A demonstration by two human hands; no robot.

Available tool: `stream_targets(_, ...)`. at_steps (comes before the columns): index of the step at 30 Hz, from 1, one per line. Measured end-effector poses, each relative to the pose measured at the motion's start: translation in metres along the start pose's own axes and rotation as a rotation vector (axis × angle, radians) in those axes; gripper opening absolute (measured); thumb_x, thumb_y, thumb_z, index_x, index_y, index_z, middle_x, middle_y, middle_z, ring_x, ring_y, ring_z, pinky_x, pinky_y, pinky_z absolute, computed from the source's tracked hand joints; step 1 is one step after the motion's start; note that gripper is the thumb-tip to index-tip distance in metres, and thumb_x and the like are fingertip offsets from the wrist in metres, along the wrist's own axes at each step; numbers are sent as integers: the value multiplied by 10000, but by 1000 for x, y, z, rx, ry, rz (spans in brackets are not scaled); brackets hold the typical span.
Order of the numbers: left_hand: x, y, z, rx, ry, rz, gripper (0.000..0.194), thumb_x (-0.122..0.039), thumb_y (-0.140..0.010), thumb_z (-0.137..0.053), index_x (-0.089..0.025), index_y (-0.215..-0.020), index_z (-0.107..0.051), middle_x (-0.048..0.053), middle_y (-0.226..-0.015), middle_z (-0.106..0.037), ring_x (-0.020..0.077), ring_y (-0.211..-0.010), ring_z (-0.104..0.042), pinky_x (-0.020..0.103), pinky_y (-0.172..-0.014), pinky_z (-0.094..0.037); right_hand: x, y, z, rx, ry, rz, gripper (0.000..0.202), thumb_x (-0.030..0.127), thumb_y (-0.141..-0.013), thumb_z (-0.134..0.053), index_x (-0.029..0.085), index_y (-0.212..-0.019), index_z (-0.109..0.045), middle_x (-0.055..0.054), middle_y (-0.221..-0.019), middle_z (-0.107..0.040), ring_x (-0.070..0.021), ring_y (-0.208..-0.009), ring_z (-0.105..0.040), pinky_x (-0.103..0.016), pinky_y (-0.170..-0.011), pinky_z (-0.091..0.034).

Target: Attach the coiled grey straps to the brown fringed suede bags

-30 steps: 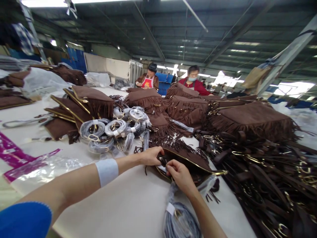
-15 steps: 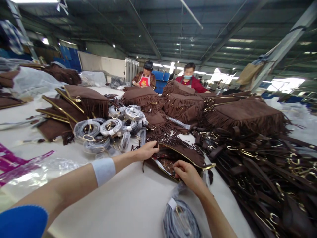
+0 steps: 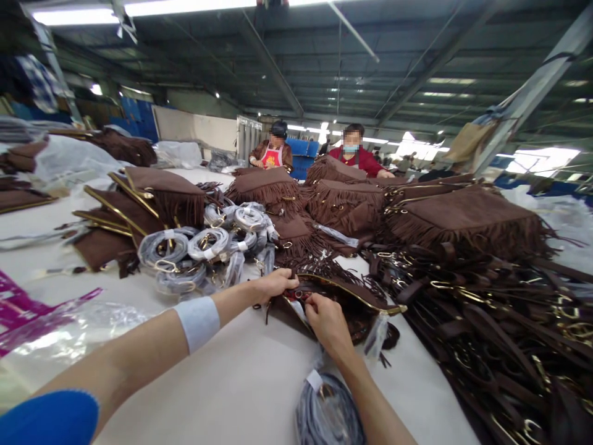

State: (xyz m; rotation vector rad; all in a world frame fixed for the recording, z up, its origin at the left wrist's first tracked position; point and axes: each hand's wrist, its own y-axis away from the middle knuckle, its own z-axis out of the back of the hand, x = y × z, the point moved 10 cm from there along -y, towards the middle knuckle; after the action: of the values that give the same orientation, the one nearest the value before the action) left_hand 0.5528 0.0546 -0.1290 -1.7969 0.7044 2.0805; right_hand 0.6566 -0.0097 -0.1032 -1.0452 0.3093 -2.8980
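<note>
A brown fringed bag (image 3: 356, 292) lies unzipped on the white table, its gold zipper edge and patterned lining showing. My left hand (image 3: 278, 285) is closed on the bag's left end, by the zipper. At the mouth of the bag, my right hand (image 3: 328, 321) has its fingers pinched at the lining's edge; a small ring shows just beside the fingertips. Whether those fingers hold more than lining is hidden. A coiled strap in clear plastic (image 3: 327, 411) lies below my right wrist. A plastic-wrapped tassel or pull (image 3: 376, 334) hangs from the bag's right end.
Wrapped strap coils (image 3: 208, 244) are heaped left of the bag. Stacked brown fringed bags (image 3: 467, 210) line the back, more stand at left (image 3: 162, 185). Loose brown straps with gold clasps (image 3: 500, 315) cover the right side. Two people work across the table (image 3: 354, 154).
My right hand has moved left along the bag's opening, closer to my left hand. My left hand keeps its hold. The view has tilted slightly upward.
</note>
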Motion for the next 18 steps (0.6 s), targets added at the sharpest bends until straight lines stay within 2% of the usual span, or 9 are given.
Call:
stream_targets(4,2,-1,-1,-1,44,14,231,-326,-679,-617,-174,-703,-445,-63,-617,-462,78,-549,-410,207,-544,-333,6,-2,-1,10,-94,38,200,212,-819,-465,215,-727,-643,-39,-683,-669,-188,-649,-564,-292,-644,-361)
stream_targets(11,6,-2,2,-25,60,24,163,-255,-687,-603,-166,-692,-466,-71,-575,-443,78,-539,-394,206,-531,-311,13,0,-5,62,-305,68,210,327,-824,-473,221,-727,-627,20,-582,-582,-171,-581,-533,-269,-587,-398)
stream_targets(18,7,-3,2,-17,65,26,169,-259,-696,-613,-164,-709,-474,-70,-587,-465,72,-527,-401,202,-520,-318,3,0,-10,75,-412,21,218,386,-814,-520,212,-727,-618,19,-570,-581,-173,-575,-530,-276,-575,-389)
